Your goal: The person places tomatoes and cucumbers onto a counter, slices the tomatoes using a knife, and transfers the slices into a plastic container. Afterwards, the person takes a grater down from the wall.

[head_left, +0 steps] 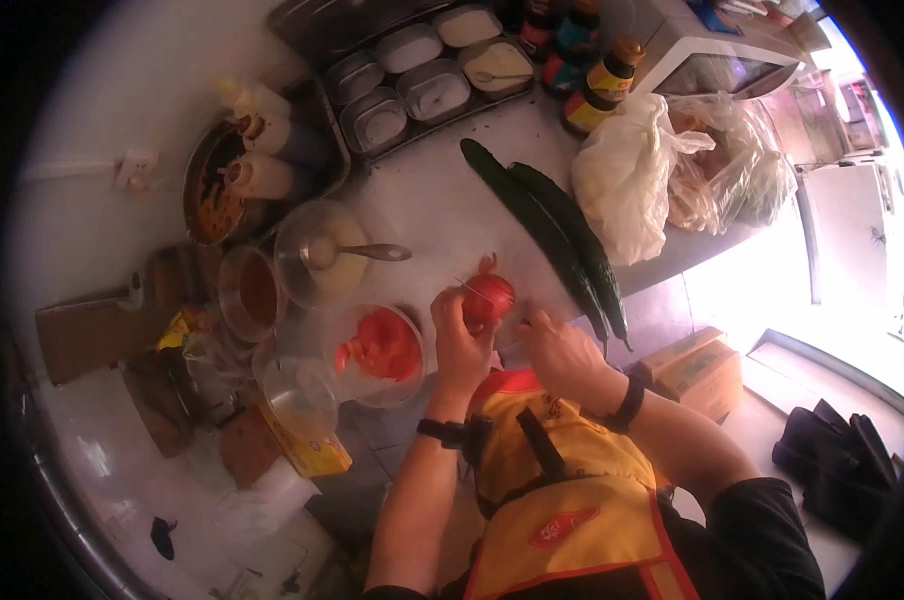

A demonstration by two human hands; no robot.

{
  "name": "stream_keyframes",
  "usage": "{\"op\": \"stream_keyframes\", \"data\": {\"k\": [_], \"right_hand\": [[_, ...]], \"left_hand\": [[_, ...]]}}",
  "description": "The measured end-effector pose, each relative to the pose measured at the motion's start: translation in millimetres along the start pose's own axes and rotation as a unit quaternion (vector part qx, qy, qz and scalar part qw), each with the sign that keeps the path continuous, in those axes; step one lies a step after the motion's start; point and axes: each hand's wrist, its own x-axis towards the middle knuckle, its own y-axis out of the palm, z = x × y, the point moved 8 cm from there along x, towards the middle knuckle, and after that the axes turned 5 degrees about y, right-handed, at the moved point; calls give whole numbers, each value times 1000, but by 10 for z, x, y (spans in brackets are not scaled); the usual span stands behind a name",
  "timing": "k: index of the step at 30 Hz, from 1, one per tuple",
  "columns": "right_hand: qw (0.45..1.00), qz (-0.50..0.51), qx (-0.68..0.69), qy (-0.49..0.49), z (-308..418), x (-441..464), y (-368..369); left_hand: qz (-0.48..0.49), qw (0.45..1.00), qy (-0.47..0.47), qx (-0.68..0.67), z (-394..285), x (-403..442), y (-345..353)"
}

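In my left hand (463, 335) is a red, round tomato (490, 298), with the fingers wrapped about its near left side. A thin pale line crosses its top, and a loose reddish scrap (487, 264) shows just beyond it. Close by on the right, my right hand (557, 350) is closed, its fingers curled; what they grip is too small and blurred to make out. To the left of my hands stands a clear bowl (419, 385) with red tomato pieces (382, 345) inside. Two long dark green cucumbers (552, 225) lie side by side beyond my right hand.
A ladle (372, 252) rests across a clear tub (290, 232). Sauce bottles (267, 178) and a metal pan (200, 205) are at left. Metal containers (435, 90) sit at the back. Plastic bags (627, 180) and a dark bottle (604, 85) stand at back right.
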Motion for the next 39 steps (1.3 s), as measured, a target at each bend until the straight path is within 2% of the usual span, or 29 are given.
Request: {"op": "stream_keyframes", "data": {"k": [2,5,9,11,15,17,21,23,27,29,33,35,39], "right_hand": [[998,-3,-32,-50,113,-87,-83],[998,-23,-23,-58,140,-108,-137],[1000,-1,-9,-9,226,-39,-256],[980,-41,-79,-177,425,67,-197],[982,-44,-78,-168,377,110,-176],[992,-41,-48,-113,154,-41,-180],[996,-5,-51,-77,98,62,124],[999,14,4,47,-27,211,206],[1000,-3,3,-19,-27,107,106],[997,-23,-43,-61,-90,86,191],[996,-42,-49,-65,71,-71,-25],[1000,1,8,8,70,-125,-87],[999,-14,-6,-31,101,-112,-116]], "left_hand": [[19,1000,-1,18,72,-38,10],[23,999,17,19,45,-15,14],[40,999,-6,8,101,-15,47],[24,999,-4,38,82,-31,37],[13,999,20,48,46,-18,2],[13,999,27,16,70,-21,21],[16,1000,-9,-17,101,-60,42],[24,1000,-13,10,122,-34,42],[5,1000,-17,-11,90,-45,26],[2,1000,-15,-13,106,-54,19],[5,1000,-8,-15,158,-59,21],[14,1000,4,-11,126,-59,10],[16,1000,0,0,179,-74,35]]}}
